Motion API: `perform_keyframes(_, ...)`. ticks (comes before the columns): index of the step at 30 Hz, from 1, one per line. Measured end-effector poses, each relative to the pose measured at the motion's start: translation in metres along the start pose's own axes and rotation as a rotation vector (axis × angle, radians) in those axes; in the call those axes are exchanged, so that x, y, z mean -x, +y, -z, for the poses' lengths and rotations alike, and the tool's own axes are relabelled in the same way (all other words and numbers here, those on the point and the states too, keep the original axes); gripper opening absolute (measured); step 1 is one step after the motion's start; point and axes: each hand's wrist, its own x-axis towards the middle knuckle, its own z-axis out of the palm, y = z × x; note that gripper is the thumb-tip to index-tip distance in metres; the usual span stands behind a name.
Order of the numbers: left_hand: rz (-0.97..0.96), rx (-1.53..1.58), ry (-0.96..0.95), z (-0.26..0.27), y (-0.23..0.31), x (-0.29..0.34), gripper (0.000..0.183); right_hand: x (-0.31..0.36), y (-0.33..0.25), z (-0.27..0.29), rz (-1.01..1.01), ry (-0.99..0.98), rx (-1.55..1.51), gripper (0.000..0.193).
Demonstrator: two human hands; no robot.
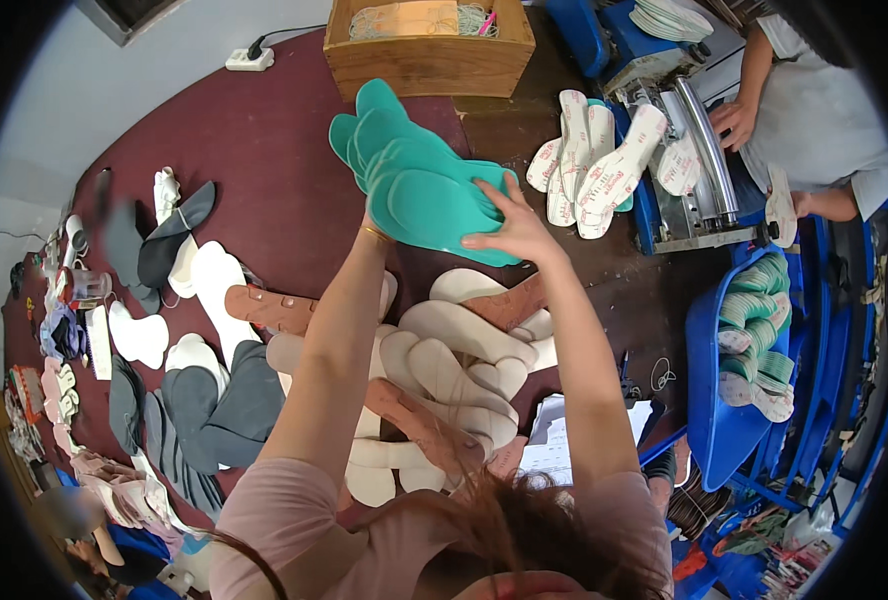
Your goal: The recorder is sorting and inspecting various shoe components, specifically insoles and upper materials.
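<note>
Teal insoles: a fanned stack of teal foam insoles point(419, 180) is held up above the dark red counter point(274, 170), between the wooden box point(429, 55) and the pile of cream insoles point(444, 370); the overlap keeps them together as one bundle.
Right hand: the right hand point(514, 225) lies flat on the top insole, fingers spread, its grip pressing down on the stack so the soft pieces do not slide apart.
Left hand: the left hand point(374, 225) is under the stack and mostly hidden; only the wrist with a thin bangle shows. It appears to bear the stack from below, but I cannot tell how its grip is set.
Cream pile: loosely heaped near the body, with brown sole pieces point(264, 305) mixed in.
Grey pieces: dark grey insoles point(219, 405) lie grouped to the left, kept apart by colour.
Printed insoles: white printed insoles point(594, 160) spill from the blue machine point(664, 130), where another person's hand point(734, 120) rests.
Blue bin: the blue bin point(714, 400) holds rows of green-edged insoles upright.
</note>
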Motion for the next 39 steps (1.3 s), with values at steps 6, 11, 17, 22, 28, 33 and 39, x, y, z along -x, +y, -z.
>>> perform_keyframes(6,-0.094,-0.041,-0.057,-0.016,0.045,0.037,0.047,0.014,-0.069,0.001,0.032,0.088,0.111,0.104)
perform_keyframes(11,-0.118,0.24,-0.011,-0.098,0.135,0.117,0.063,0.062,-0.193,-0.001,0.049,0.098,0.071,0.084)
perform_keyframes(17,-0.142,0.055,0.198,-0.098,0.184,0.263,0.061,0.154,-0.305,-0.058,0.132,0.039,0.19,0.078)
perform_keyframes(22,-0.195,0.191,0.113,-0.09,0.196,0.41,0.076,0.238,-0.388,-0.125,0.092,-0.108,0.306,0.078)
perform_keyframes(28,-0.257,0.293,0.338,-0.059,0.212,0.566,0.062,0.288,-0.433,-0.207,0.249,-0.432,0.352,0.081)
perform_keyframes(33,-0.427,0.279,0.505,-0.055,0.215,0.661,0.063,0.326,-0.46,-0.247,0.452,-0.597,0.351,0.077)
perform_keyframes(39,-0.705,0.398,0.648,-0.062,0.203,0.728,0.057,0.344,-0.461,-0.279,0.746,-0.748,0.23,0.068)
